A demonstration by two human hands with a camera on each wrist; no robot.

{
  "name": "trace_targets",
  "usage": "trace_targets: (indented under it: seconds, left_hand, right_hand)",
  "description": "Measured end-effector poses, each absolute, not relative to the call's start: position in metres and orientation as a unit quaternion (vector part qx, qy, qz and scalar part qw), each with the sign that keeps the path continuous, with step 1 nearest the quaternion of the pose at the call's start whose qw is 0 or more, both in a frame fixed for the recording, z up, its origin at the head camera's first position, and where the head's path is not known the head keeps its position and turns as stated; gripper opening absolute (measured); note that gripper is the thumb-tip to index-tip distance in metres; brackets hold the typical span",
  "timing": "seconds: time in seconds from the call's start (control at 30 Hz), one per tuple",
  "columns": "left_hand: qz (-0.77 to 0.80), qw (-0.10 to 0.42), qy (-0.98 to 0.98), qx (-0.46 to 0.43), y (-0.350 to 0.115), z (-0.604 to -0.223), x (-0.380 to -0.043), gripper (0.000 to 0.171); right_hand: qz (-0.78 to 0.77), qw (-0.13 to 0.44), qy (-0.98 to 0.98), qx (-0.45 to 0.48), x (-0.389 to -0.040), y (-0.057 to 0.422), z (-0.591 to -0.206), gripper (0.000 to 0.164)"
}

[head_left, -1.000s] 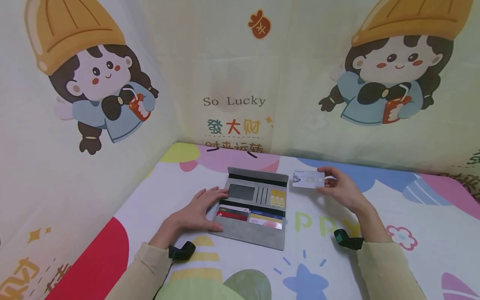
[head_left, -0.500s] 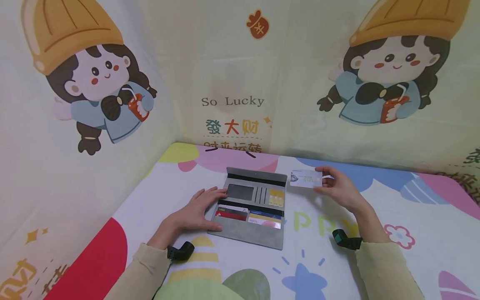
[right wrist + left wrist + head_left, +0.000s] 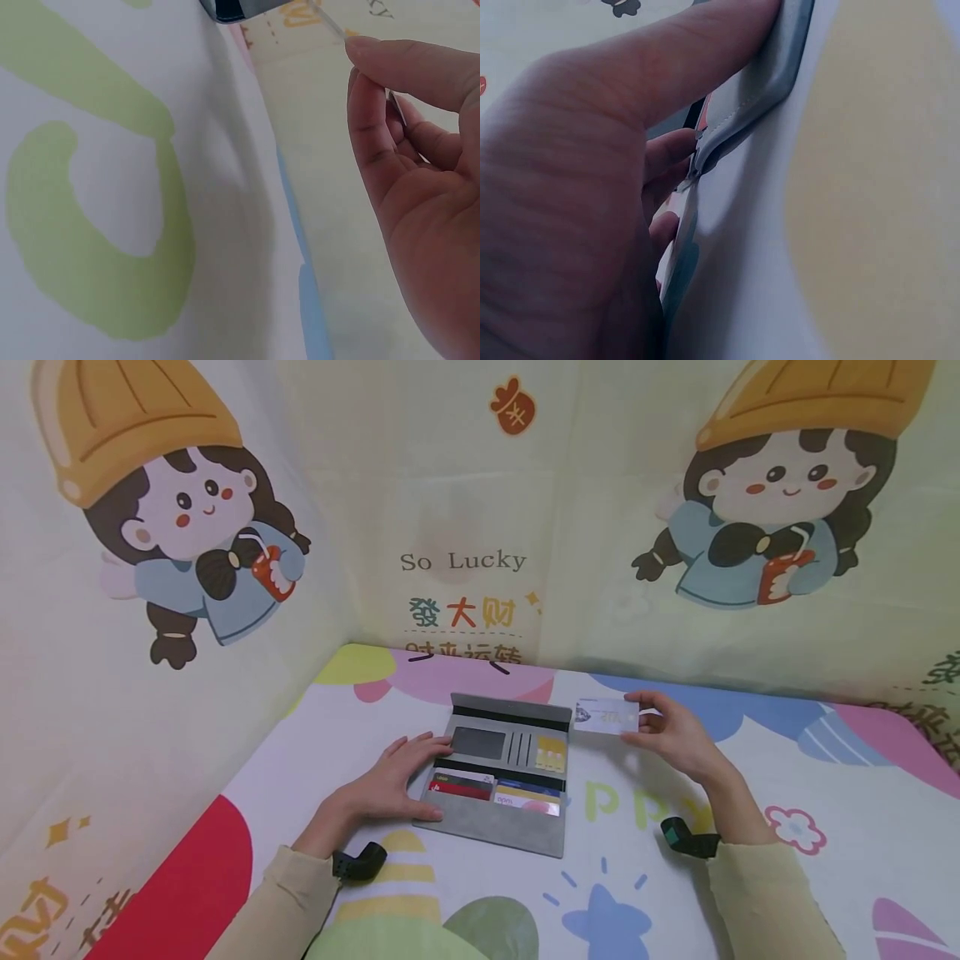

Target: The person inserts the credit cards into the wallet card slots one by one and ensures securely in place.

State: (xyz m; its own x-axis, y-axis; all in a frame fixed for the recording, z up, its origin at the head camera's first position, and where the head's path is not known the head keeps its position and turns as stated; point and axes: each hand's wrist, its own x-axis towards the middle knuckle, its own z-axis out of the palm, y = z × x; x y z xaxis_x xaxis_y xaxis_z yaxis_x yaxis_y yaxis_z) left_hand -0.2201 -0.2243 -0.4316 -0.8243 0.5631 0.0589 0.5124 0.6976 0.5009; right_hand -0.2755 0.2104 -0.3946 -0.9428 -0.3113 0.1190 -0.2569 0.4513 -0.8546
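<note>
A grey wallet (image 3: 491, 835) lies unfolded on the table, its top flap raised. Its lower pockets hold a red-and-black card (image 3: 461, 786) and a blue-and-white card (image 3: 527, 798); yellow cards (image 3: 551, 754) show in the upper right part. My left hand (image 3: 382, 789) rests along the wallet's left edge, thumb on the lower panel, fingers spread near the dark window pocket (image 3: 478, 743). My right hand (image 3: 671, 735) pinches a whitish printed card (image 3: 603, 716) between thumb and fingers, beside the wallet's upper right corner. In the right wrist view, a thin dark-edged sliver (image 3: 397, 109) shows between the fingers.
The table bears a colourful printed cloth (image 3: 615, 868). A patterned backdrop (image 3: 450, 485) rises behind and to the left. Black wrist cameras (image 3: 362, 862) sit on both wrists.
The right hand and its card have shifted slightly left, closer to the wallet's upper right edge. The left hand keeps its place on the wallet; the head view has turned slightly.
</note>
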Motion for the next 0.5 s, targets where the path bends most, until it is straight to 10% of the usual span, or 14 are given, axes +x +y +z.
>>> trace_targets:
  seconds: [0.5]
  left_hand:
    - [0.256,0.047,0.920,0.293,-0.2240,-0.4315,-0.2201,0.088]
  right_hand:
    - [-0.504,0.028,0.844,-0.180,-0.2742,0.2045,-0.3940,0.058]
